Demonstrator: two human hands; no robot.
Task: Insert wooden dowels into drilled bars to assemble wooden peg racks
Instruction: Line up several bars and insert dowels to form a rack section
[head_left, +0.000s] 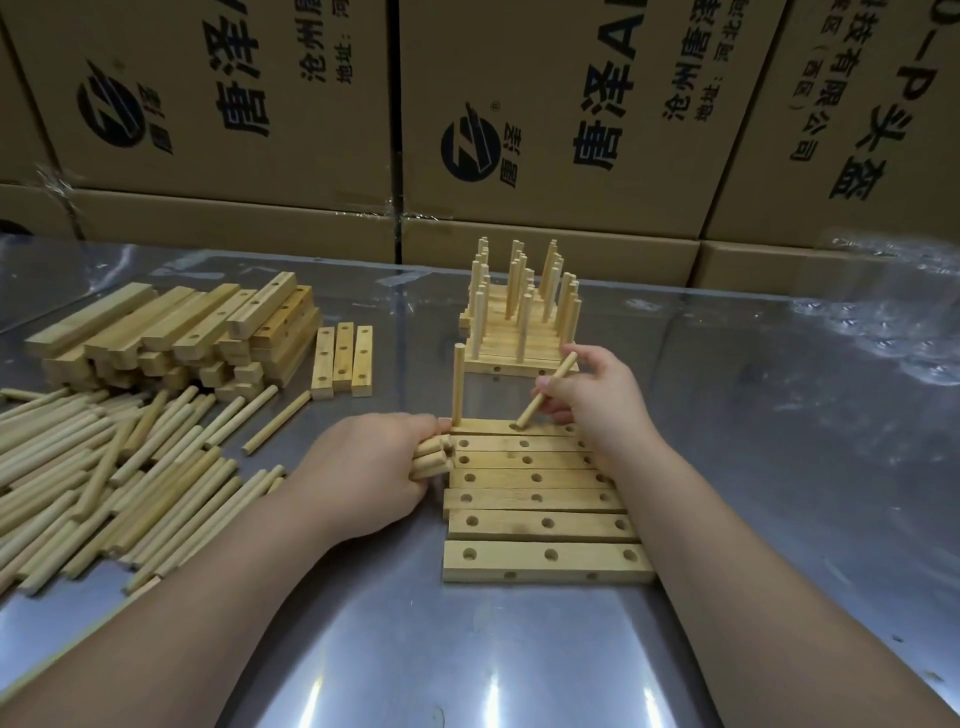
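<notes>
The right hand (597, 402) pinches a tilted dowel (546, 387), lower end at the middle hole of the far bar (485, 427). An upright dowel (458, 384) stands in its left hole. The left hand (363, 467) grips a dowel bundle (432, 457) just left of the bars (535, 526).

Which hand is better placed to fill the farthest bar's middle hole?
Right. The right hand pinches a tilted dowel whose tip sits at that hole in the farthest bar; the left hand is occupied gripping a bundle of dowels.
</notes>
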